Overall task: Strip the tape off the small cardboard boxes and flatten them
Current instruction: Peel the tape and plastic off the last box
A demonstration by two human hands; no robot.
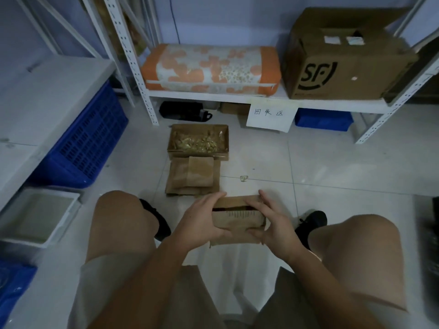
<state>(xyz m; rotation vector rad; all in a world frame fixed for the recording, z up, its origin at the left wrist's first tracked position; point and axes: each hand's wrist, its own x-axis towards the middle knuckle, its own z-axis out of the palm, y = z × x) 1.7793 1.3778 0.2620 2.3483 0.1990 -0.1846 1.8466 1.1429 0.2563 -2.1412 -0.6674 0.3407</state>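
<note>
Holding small cardboard box (238,218) above the floor between my knees, left hand (199,219) and right hand (273,224) fingers curled round its ends: light, thin-walled, creasable; best gripped at end edges.

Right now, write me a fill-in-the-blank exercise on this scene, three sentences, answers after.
1. The small cardboard box is held by ____ hands.
2. The flattened cardboard pile lies on the ____.
3. The big box marked SF stands on the ____, to the right of the orange cushion.

Missing words: both; floor; shelf
</note>
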